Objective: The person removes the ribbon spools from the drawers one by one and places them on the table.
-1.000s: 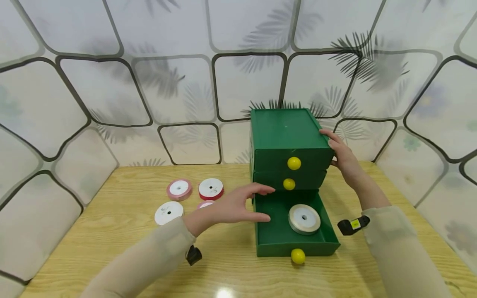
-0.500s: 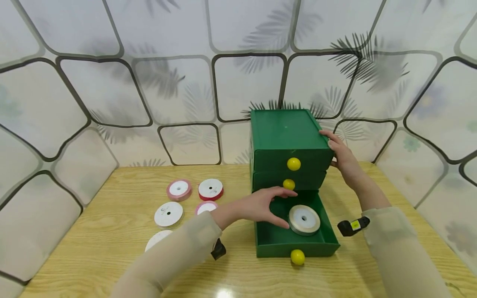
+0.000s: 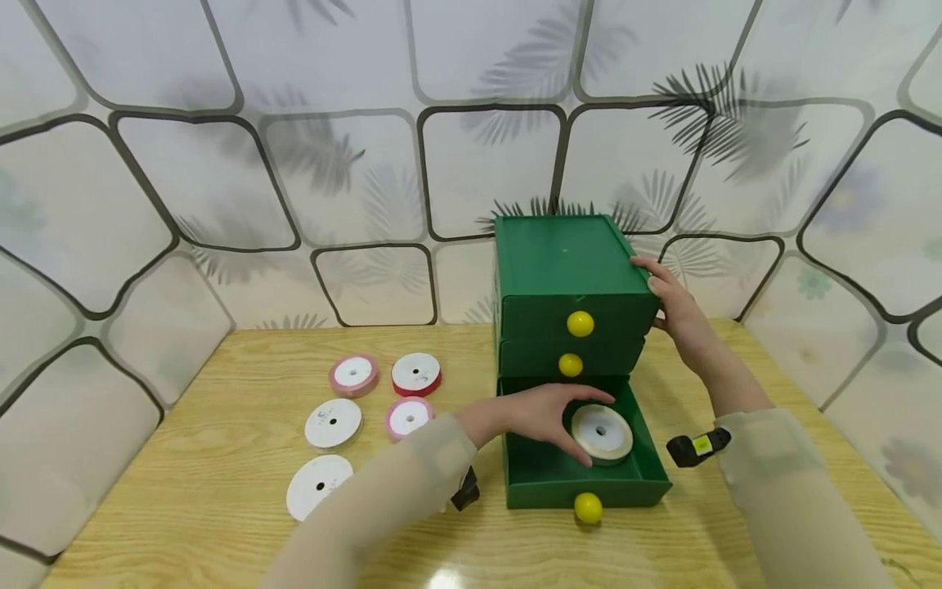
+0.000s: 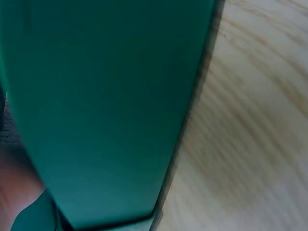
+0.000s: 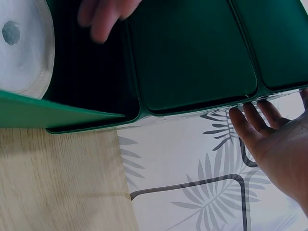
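A cream ribbon spool (image 3: pixel 614 424) with a white face lies flat in the pulled-out bottom drawer (image 3: pixel 531 476) of a green cabinet (image 3: pixel 562 258). My left hand (image 3: pixel 540 413) is over that drawer, thumb and fingers spread apart at the spool's left side. In the right wrist view, its fingertips (image 5: pixel 101 29) hang blurred and apart from the spool (image 5: pixel 29 62). My right hand (image 3: pixel 680 323) rests against the cabinet's upper right side, fingertips touching the edge. The left wrist view holds mostly the drawer's green outer wall (image 4: pixel 106 106) and part of one finger or thumb.
Several ribbon spools lie left on the wooden table (image 3: pixel 184 458), among them a red one (image 3: pixel 416 386), a pink one (image 3: pixel 343 384) and a white one (image 3: pixel 312 489). Both upper drawers with yellow knobs (image 3: pixel 580 324) are closed. A patterned curtain (image 3: pixel 353 180) surrounds the table.
My left hand has moved right, from the drawer's left edge to the cream spool, its thumb and fingers staying spread. My right hand has stayed at the cabinet.
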`<state>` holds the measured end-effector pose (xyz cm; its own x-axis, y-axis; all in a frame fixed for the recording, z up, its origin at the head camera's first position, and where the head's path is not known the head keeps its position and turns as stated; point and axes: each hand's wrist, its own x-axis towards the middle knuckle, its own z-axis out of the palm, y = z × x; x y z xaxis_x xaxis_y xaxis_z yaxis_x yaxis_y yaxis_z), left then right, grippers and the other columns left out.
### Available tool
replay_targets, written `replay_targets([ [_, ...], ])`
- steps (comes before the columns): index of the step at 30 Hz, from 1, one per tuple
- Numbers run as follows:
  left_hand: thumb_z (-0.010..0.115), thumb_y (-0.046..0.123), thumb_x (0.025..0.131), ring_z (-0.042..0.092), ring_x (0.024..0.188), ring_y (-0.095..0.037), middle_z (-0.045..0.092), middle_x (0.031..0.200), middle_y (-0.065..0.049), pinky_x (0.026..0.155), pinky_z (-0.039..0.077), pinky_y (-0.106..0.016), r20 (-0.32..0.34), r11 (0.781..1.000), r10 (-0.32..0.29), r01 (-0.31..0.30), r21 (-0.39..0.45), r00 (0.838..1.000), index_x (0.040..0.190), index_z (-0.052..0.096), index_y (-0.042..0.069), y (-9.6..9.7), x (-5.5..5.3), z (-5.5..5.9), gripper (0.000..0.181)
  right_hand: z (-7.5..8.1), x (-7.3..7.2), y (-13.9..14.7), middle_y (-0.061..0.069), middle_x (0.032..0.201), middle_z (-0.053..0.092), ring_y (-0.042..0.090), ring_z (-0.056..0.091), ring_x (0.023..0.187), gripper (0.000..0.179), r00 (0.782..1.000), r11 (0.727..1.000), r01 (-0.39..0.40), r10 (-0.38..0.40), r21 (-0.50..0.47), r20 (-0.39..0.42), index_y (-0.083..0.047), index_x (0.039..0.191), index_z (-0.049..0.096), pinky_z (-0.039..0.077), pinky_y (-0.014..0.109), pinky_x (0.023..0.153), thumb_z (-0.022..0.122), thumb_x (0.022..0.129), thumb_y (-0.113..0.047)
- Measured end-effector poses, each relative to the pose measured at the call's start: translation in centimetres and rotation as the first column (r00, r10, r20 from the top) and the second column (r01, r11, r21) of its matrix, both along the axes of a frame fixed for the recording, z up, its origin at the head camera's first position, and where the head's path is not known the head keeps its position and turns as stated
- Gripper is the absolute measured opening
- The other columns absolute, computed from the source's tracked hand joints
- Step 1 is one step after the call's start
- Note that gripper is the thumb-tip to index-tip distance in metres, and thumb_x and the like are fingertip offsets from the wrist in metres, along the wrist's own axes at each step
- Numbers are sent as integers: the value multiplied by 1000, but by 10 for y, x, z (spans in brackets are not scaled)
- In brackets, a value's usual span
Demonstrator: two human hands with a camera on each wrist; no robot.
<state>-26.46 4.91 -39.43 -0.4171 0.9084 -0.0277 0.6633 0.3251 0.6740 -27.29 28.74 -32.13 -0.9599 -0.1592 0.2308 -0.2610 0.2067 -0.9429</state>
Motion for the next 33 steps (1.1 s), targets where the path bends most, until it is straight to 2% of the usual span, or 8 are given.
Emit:
replay_targets([
  [6, 84, 33, 77, 42, 125, -5, 43, 147, 1, 101, 33, -17, -41, 999, -14, 12, -45, 999, 147, 41, 16, 11, -3, -12, 85, 0, -1, -1, 13, 160, 4, 40, 22, 135, 49, 1000, 1000, -1, 1, 4, -3, -32, 150, 31, 20, 64, 103, 32, 104, -47],
  [10, 85, 34, 76, 43, 122, -4, 42, 146, 1, 100, 33, -16, -69, 998, 1, -6, -68, 998, 147, 41, 16, 17, -6, -16, 86, 1, -1, -1, 13, 160, 5, 40, 24, 134, 48, 1000, 1000, -2, 2, 2, -4, -33, 150, 32, 21, 64, 103, 32, 104, -47],
  [15, 84, 34, 76, 44, 121, -4, 42, 147, 1, 100, 33, -17, -71, 995, 32, -38, -87, 997, 147, 41, 18, 22, -11, -21, 84, 0, 0, -1, 14, 160, 5, 38, 24, 134, 48, 1000, 1000, -1, 0, -6, -6, -32, 150, 33, 21, 63, 102, 32, 104, -46],
  [21, 84, 32, 77, 45, 119, -5, 44, 146, 0, 99, 34, -17, -64, 992, 42, -49, -116, 997, 147, 41, 17, 25, -13, -24, 84, 0, 0, -2, 13, 160, 4, 38, 21, 136, 47, 1000, 1000, -1, 1, -7, -10, -33, 150, 33, 20, 64, 103, 32, 104, -46],
  [26, 85, 29, 76, 45, 121, -4, 45, 145, 0, 100, 32, -16, -83, 989, 36, -47, -140, 996, 146, 42, 15, 25, -11, -24, 83, 1, 0, -2, 13, 160, 5, 38, 22, 135, 47, 1000, 1000, 0, 0, -10, -3, -33, 149, 33, 20, 64, 103, 32, 104, -46],
  [33, 85, 29, 76, 44, 124, -6, 44, 146, 0, 102, 31, -19, -117, 982, 60, -80, -170, 991, 146, 44, 16, 26, -11, -26, 82, 0, 0, -2, 13, 160, 5, 38, 20, 136, 47, 1000, 1000, 3, -4, -7, -9, -33, 150, 33, 19, 65, 104, 31, 105, -45],
])
